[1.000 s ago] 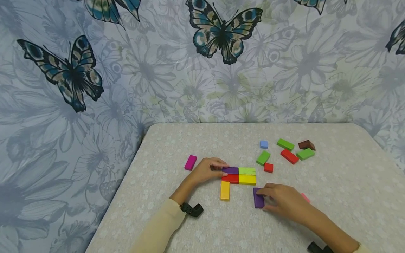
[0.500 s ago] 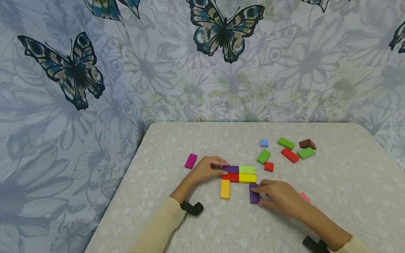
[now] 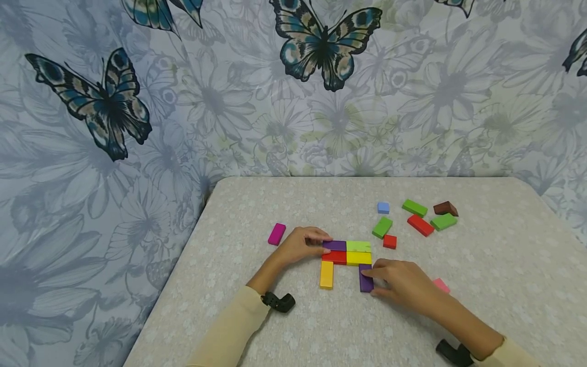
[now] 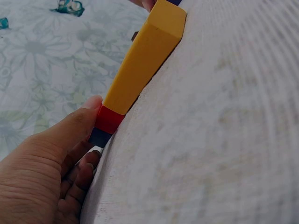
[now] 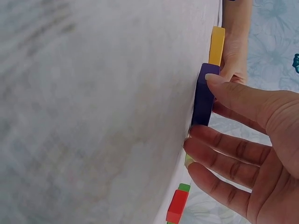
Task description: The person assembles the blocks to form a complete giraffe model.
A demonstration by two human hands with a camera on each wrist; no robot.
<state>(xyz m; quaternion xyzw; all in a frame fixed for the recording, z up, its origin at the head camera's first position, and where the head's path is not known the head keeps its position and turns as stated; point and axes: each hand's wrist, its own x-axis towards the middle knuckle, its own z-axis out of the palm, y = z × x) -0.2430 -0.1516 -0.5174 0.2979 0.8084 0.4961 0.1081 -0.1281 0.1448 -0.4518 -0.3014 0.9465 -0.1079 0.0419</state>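
In the head view my left hand holds the left end of a flat block group, thumb at the red block and fingers at the purple block behind it. A lime block and a yellow block make up the group's right half. From its front left extends an orange-yellow block, lying lengthwise toward me. My right hand grips a second purple block between thumb and fingers, its far end right at the yellow block's front edge.
A magenta block lies left of the group. Behind and to the right are a small blue block, several green and red blocks, and a brown block. A pink block is partly hidden behind my right hand.
My right hand has slid the second purple block left and away from me, up to the group's front right corner. My left hand has kept its place.
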